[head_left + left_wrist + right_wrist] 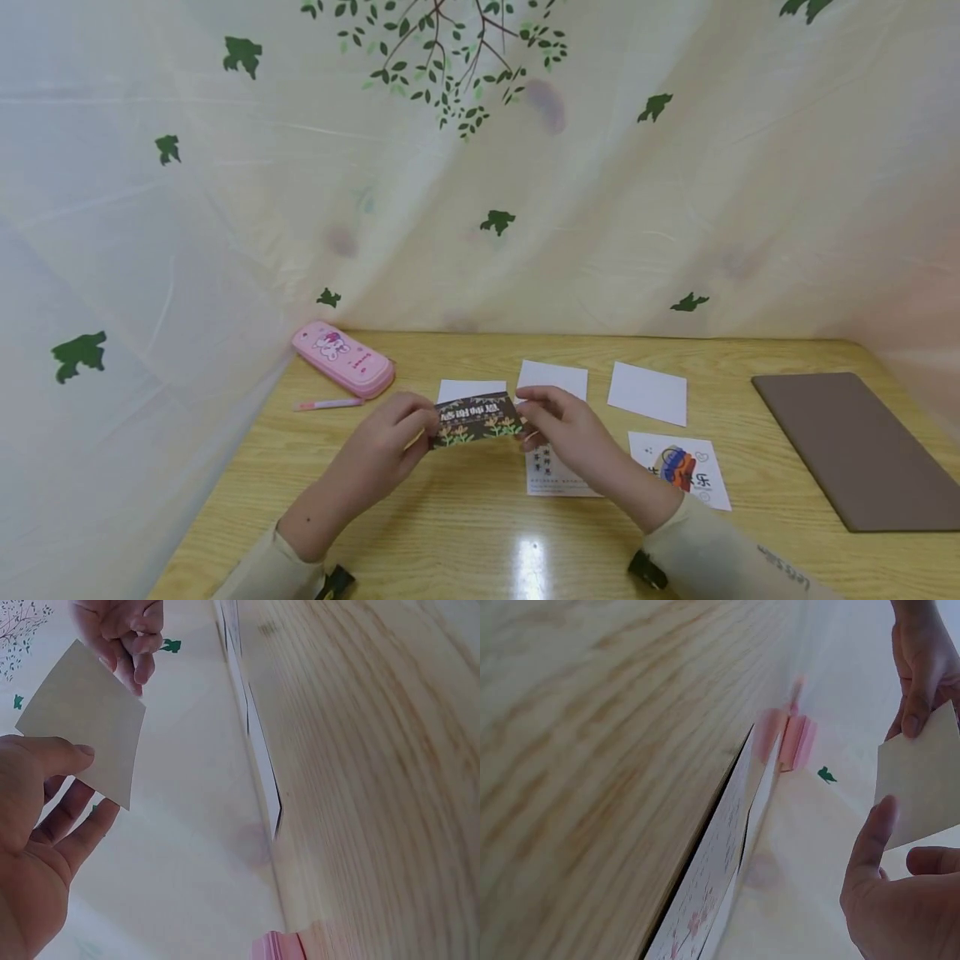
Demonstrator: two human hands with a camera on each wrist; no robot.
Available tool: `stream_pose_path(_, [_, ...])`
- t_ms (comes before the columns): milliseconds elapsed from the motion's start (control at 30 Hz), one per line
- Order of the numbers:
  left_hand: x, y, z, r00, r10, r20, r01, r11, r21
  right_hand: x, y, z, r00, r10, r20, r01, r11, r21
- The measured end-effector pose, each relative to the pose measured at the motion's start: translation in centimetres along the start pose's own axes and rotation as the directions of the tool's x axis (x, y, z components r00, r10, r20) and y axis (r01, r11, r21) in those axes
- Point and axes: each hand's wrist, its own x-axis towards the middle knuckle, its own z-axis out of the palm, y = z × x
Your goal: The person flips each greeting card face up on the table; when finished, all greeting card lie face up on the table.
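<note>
A small dark card (477, 419) with white lettering and printed flowers is held above the table, its plain pale underside showing in both wrist views. My left hand (393, 437) pinches its left end, the thumb (71, 756) lying flat on the pale face. At the card's other end is my right hand (566, 429), its fingers loosely bent. In the right wrist view this hand's thumb (885, 814) overlaps the card's corner, while the index finger (934, 860) shows just below the edge. Partly hidden behind my right hand, a white card with dark characters (551, 479) lies on the table.
Beyond my hands lie white blank-faced cards (555, 379), with another (648, 394) farther right. A white card with a colourful drawing (693, 467) is near my right forearm. A pink pencil case (345, 358) and a pink pen (330, 405) lie left; a brown board (855, 454) lies right.
</note>
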Motion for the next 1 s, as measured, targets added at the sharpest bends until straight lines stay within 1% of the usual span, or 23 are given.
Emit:
stream_pose_path(33, [-0.01, 0.0, -0.02, 1.0, 0.011, -0.004, -0.011, 1.0, 0.001, 0.05, -0.03, -0.05, 1.0, 0.024, 0.008, -0.025, 0.999, 0.024])
stream_pose_path(133, [-0.05, -0.06, -0.05, 0.999, 0.038, -0.011, -0.038, 0.999, 0.003, 0.12, -0.1, -0.15, 0.997, 0.061, 0.039, -0.064, 0.995, 0.076])
stream_pose_path(233, [-0.09, -0.12, -0.07, 0.998, 0.055, -0.011, -0.055, 0.998, 0.001, 0.19, -0.12, -0.27, 0.995, 0.083, 0.063, -0.089, 0.99, 0.109])
stream_pose_path(300, [-0.14, -0.14, -0.09, 0.998, 0.056, 0.0, -0.056, 0.998, 0.004, 0.25, -0.11, -0.32, 0.993, 0.093, 0.073, -0.101, 0.987, 0.125])
stream_pose_path(567, [-0.24, -0.14, -0.1, 0.998, 0.067, 0.019, -0.067, 0.998, -0.001, 0.27, -0.12, -0.5, 0.991, 0.112, 0.078, -0.122, 0.983, 0.137])
stream_pose_path(800, [-0.17, -0.13, -0.04, 0.995, 0.094, 0.025, -0.094, 0.995, -0.019, 0.24, -0.14, -0.62, 0.989, 0.118, 0.087, -0.13, 0.979, 0.159])
stream_pose_path(1000, [-0.24, -0.04, -0.01, 0.994, 0.093, 0.06, -0.093, 0.996, -0.005, 0.19, -0.16, -0.67, 0.988, 0.123, 0.095, -0.139, 0.973, 0.184])
